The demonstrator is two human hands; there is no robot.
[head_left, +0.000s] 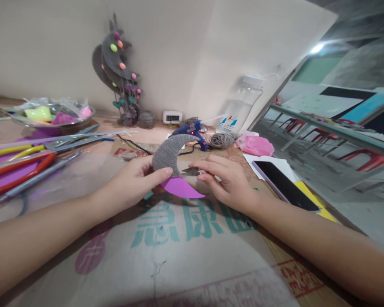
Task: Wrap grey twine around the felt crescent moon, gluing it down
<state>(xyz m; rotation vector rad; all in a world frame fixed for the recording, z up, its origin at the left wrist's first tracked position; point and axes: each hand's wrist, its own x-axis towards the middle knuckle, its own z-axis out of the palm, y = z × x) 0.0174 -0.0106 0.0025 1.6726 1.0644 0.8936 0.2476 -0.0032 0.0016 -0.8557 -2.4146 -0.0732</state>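
Note:
My left hand [142,175] grips a crescent moon cutout [165,155] by its outer edge, thumb across the front. Grey yarn covers its upper part in close turns, while the lower tip shows bare purple [184,189]. To the right, my right hand [225,177] pinches a small grey pointed bundle [190,171], which looks like wound yarn, between thumb and fingers. This bundle is close to the crescent's inner curve. Whether a strand joins the two is too fine to tell. Both hands are above a printed cardboard sheet [179,264].
Behind the crescent lie a blue glue gun [192,128] and a grey yarn skein [222,140]. A water bottle [240,104], small clock [172,117] and decorated moon hanging [118,64] stand farther back. Scissors [35,170] and a metal dish [28,121] are left; a phone [284,185] is right.

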